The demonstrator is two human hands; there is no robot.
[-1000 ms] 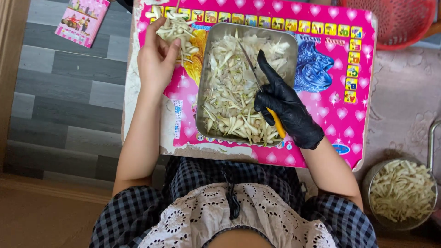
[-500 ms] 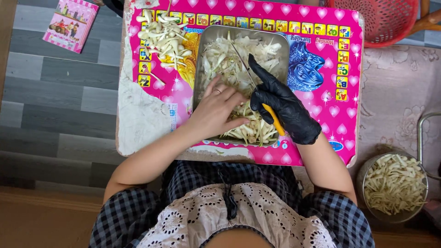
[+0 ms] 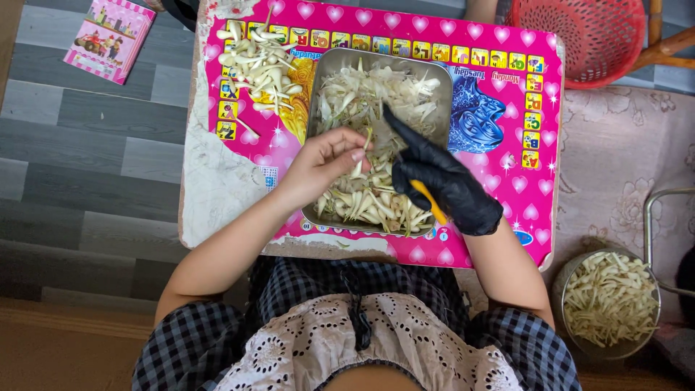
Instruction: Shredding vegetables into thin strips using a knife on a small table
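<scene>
A metal tray full of pale, slender stalks sits on a pink patterned board. My left hand is bare and hovers over the tray's left side, its fingertips pinching one pale stalk. My right hand wears a black glove and grips a small knife with a yellow handle, index finger stretched along the blade toward the tray's middle. A heap of peeled white pieces lies on the board left of the tray.
A round metal bowl of pale strips stands at the lower right, beside a metal frame. A red plastic basket sits at the top right. A small pink booklet lies on the grey floor at the upper left.
My left hand came from the heap of peeled pieces at the board's left into the tray and picked up a stalk. My gloved right hand stayed over the tray.
</scene>
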